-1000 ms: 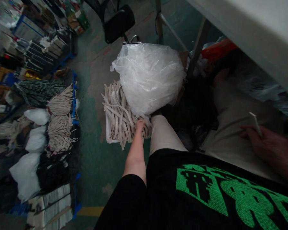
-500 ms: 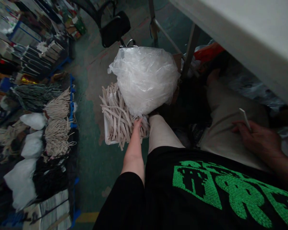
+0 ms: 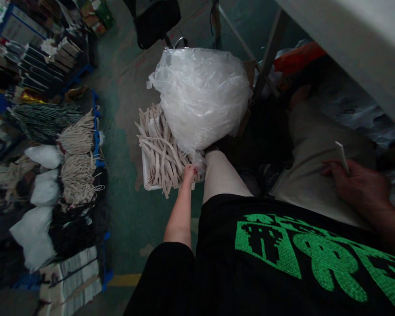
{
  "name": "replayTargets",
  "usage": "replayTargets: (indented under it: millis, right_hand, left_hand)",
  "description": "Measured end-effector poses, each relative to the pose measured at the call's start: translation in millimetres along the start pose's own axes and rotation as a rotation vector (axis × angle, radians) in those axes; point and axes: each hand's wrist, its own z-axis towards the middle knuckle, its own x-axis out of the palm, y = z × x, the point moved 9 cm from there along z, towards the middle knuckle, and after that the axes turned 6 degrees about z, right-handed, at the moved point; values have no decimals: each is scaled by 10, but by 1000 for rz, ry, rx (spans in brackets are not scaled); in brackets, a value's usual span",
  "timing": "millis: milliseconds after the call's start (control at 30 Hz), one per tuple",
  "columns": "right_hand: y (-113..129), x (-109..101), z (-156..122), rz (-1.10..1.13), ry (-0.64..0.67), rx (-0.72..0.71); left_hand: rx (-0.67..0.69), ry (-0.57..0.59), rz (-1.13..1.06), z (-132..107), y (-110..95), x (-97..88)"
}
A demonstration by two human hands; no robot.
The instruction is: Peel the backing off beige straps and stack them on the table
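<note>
My left hand (image 3: 190, 171) reaches down with its fingers closed on a gathered corner of clear plastic. This corner seems to belong to the big bulging plastic bag (image 3: 204, 96). Under the hand, beige fabric strips (image 3: 159, 149) lie heaped in a white tray (image 3: 146, 175), partly covered by the bag. Over on the right, my right hand (image 3: 362, 182) rests near my thigh, curled around a thin white stick (image 3: 342, 156) that points up and away. Its exact kind is too unclear to tell.
A white-topped table (image 3: 365, 39) juts in at upper right, with metal legs (image 3: 271, 48). A black chair (image 3: 158, 22) stands beyond the bag. Along the left, blue pallets (image 3: 97, 105) carry bundled beige cords (image 3: 77, 175), white bags (image 3: 44, 193) and stacked goods.
My left hand has shifted slightly and now grips the plastic corner more plainly, over the tray's near right side. The view has tilted a little. My right hand keeps the white stick.
</note>
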Motion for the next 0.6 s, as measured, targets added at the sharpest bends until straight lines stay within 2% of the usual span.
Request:
replayTargets:
  millis: [133,300,367,467,533,600]
  right_hand:
    - [1,9,-20,-5,30,26]
    - [5,14,-13,5,23,-2]
    - [-20,44,19,28,42,-16]
    - [-17,137,63,147,140,-22]
    - [83,260,22,318,289,-16]
    - [324,423,-131,523,502,-35]
  left_hand:
    - [-109,-82,-156,-252,85,23]
    - [-178,-26,-286,-683,-42,165]
    - [-187,64,-345,-868,-182,297]
    - [-113,263,-388,-1154,-537,594]
    - [-23,352,-344,-1335,-803,790]
    - [46,420,-272,-1496,-1026,999]
